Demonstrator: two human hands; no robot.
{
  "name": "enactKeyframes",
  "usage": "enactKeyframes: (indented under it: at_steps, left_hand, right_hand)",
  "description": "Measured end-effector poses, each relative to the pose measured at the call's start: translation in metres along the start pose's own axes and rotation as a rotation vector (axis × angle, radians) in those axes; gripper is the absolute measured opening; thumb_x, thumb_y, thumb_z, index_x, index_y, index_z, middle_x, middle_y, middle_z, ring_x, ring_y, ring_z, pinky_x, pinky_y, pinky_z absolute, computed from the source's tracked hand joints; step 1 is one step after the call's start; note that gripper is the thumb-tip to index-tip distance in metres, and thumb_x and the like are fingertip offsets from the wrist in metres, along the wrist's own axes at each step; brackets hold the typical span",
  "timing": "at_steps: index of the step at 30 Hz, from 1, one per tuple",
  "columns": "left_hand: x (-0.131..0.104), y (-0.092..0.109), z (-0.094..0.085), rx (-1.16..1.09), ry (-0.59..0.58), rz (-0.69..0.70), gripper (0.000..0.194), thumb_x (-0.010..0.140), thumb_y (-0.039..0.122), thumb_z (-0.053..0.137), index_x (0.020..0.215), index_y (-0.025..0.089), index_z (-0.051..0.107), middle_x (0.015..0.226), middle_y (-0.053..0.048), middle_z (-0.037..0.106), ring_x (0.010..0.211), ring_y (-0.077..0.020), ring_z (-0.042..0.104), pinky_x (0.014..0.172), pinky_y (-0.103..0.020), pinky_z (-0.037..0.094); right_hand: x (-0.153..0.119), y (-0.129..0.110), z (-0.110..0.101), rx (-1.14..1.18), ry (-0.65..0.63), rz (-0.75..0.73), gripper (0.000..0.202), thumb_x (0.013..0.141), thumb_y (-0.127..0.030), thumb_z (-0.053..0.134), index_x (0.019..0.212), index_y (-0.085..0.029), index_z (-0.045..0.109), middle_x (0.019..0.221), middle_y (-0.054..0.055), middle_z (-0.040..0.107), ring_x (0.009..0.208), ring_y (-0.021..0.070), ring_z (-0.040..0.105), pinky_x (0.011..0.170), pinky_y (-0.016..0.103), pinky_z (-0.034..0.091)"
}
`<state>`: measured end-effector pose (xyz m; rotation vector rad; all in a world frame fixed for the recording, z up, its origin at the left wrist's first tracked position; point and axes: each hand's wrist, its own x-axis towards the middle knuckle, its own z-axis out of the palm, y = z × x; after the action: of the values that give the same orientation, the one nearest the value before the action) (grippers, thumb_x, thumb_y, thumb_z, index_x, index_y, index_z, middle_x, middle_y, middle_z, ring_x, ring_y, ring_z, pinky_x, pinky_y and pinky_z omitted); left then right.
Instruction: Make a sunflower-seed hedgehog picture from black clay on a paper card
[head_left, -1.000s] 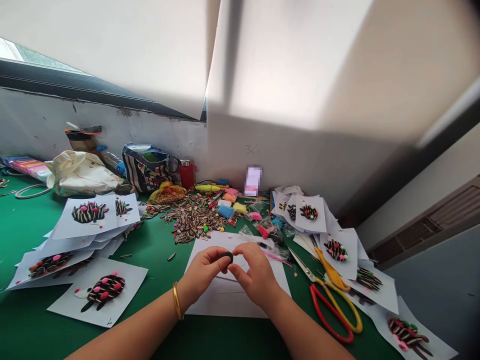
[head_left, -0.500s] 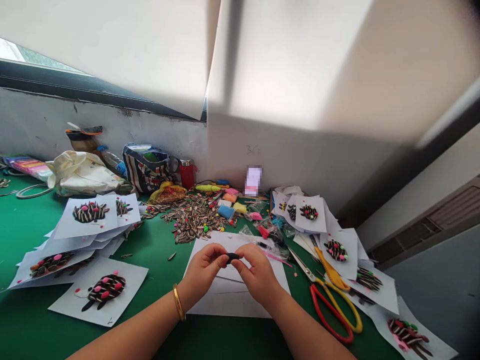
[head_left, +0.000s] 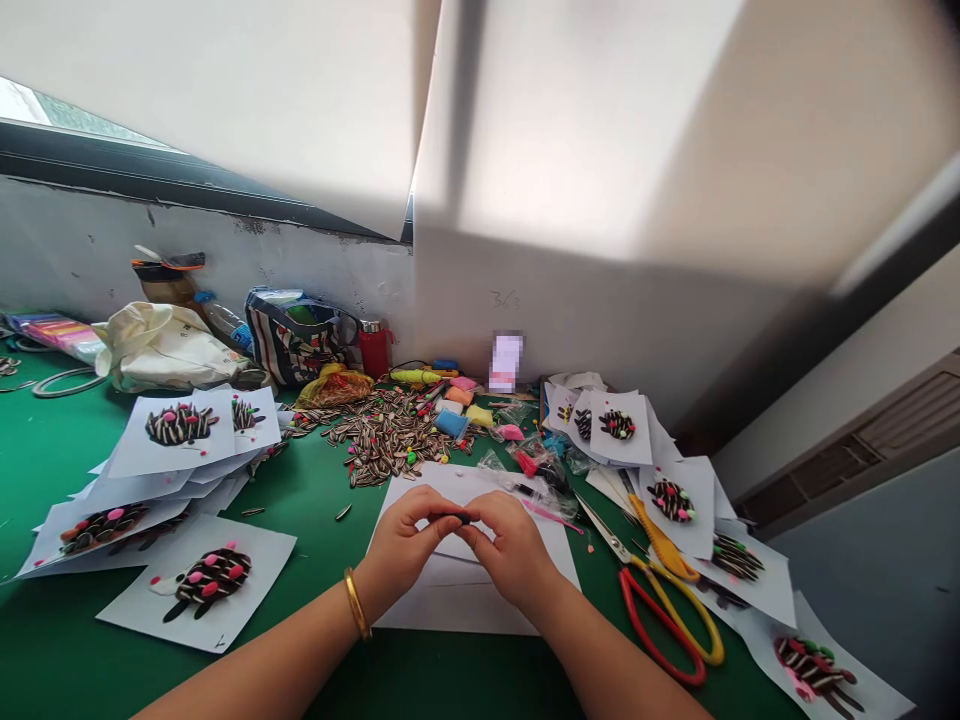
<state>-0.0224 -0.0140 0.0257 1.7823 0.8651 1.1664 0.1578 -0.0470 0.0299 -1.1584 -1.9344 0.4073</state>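
Note:
Over the white paper my two hands meet and pinch one small lump of black modelling clay. My left hand, with a gold bangle on its wrist, grips the lump between thumb and fingers. From the other side my right hand closes on it the same way. The fingertips hide most of the clay. Just beyond the hands lie a clear plastic bag with dark clay in it and a pink stick tool.
Scissors with red and yellow handles lie to the right. Cards with seed-and-clay hedgehogs are piled left and right. Striped sunflower seeds and coloured clay packs lie behind. A red flask stands by the wall.
My hands have drawn slightly closer together, and the fingers now cover more of the black clay. Everything else on the table stays where it was.

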Motion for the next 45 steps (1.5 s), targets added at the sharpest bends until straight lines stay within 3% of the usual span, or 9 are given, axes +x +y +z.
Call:
enactKeyframes:
  at_steps: [5,10,12,16,21,26,30,37,45]
  left_hand:
    - [0.0,-0.002,0.0,0.013,0.047,-0.018,0.017,0.083,0.036,0.068,0.089,0.022,0.075,0.083,-0.005,0.069,0.078,-0.0191,0.061,0.073,-0.032,0.049]
    - [-0.001,-0.001,0.002,0.022,-0.015,-0.086,0.018,0.082,0.034,0.068,0.094,0.022,0.073,0.093,-0.006,0.071,0.087,-0.0205,0.064,0.079,-0.033,0.051]
    - [0.0,0.0,0.003,0.0,-0.02,-0.098,0.016,0.082,0.034,0.068,0.088,0.021,0.072,0.09,-0.006,0.071,0.085,-0.0204,0.064,0.077,-0.032,0.051]
    - [0.0,0.003,0.005,-0.156,-0.054,-0.189,0.019,0.081,0.034,0.068,0.091,0.018,0.071,0.094,-0.008,0.071,0.089,-0.0225,0.066,0.08,-0.034,0.053]
    - [0.0,0.002,0.007,-0.169,-0.091,-0.228,0.024,0.08,0.033,0.069,0.096,0.017,0.071,0.096,-0.008,0.072,0.089,-0.0224,0.066,0.082,-0.035,0.054]
    - [0.001,0.001,0.006,-0.218,-0.062,-0.252,0.017,0.079,0.031,0.068,0.089,0.017,0.071,0.092,-0.007,0.073,0.088,-0.0228,0.067,0.082,-0.035,0.053]
    - [0.001,0.0,0.006,-0.216,-0.053,-0.255,0.018,0.078,0.034,0.07,0.085,0.018,0.072,0.089,-0.007,0.073,0.086,-0.023,0.067,0.081,-0.034,0.053]
    - [0.0,-0.002,0.004,-0.048,-0.042,-0.175,0.021,0.082,0.037,0.064,0.079,0.018,0.072,0.078,-0.005,0.07,0.075,-0.0194,0.063,0.071,-0.03,0.05]
    - [0.0,-0.007,0.002,0.017,-0.054,-0.12,0.023,0.085,0.037,0.064,0.1,0.021,0.073,0.101,-0.007,0.072,0.094,-0.0222,0.065,0.083,-0.033,0.051]
  right_hand:
    - [0.001,0.002,-0.003,0.01,0.059,-0.002,0.018,0.093,-0.037,0.057,0.088,-0.022,0.066,0.086,0.004,0.069,0.082,0.0191,0.061,0.075,0.033,0.045]
    - [0.0,0.005,-0.001,0.057,0.09,0.017,0.025,0.092,-0.045,0.057,0.087,-0.022,0.063,0.086,0.004,0.068,0.083,0.0201,0.061,0.074,0.034,0.047]
    - [-0.002,0.005,0.002,0.056,0.101,0.036,0.025,0.088,-0.046,0.063,0.094,-0.022,0.063,0.09,0.005,0.068,0.084,0.0207,0.061,0.076,0.035,0.048]
    - [-0.003,0.003,0.007,0.003,0.09,0.008,0.046,0.081,-0.037,0.073,0.122,-0.025,0.057,0.098,0.005,0.069,0.089,0.0219,0.063,0.081,0.038,0.049]
    - [-0.002,0.0,0.007,-0.024,0.007,-0.066,0.04,0.087,-0.018,0.063,0.124,-0.032,0.06,0.098,0.003,0.069,0.092,0.0209,0.062,0.084,0.038,0.048]
    - [-0.004,0.003,0.007,0.027,0.018,-0.034,0.054,0.086,-0.024,0.064,0.138,-0.028,0.05,0.098,0.005,0.068,0.09,0.0212,0.062,0.082,0.038,0.05]
    - [-0.003,0.005,0.005,0.125,0.013,0.057,0.031,0.089,-0.034,0.063,0.118,-0.024,0.064,0.097,0.005,0.07,0.088,0.0204,0.064,0.08,0.036,0.051]
    - [0.0,0.0,0.002,0.221,0.064,0.109,0.01,0.089,-0.022,0.061,0.092,-0.023,0.07,0.089,0.002,0.071,0.085,0.0181,0.065,0.077,0.031,0.05]
    - [-0.001,0.005,0.004,0.229,0.054,0.205,0.007,0.087,-0.026,0.06,0.092,-0.022,0.063,0.086,0.002,0.066,0.081,0.0172,0.06,0.074,0.029,0.048]
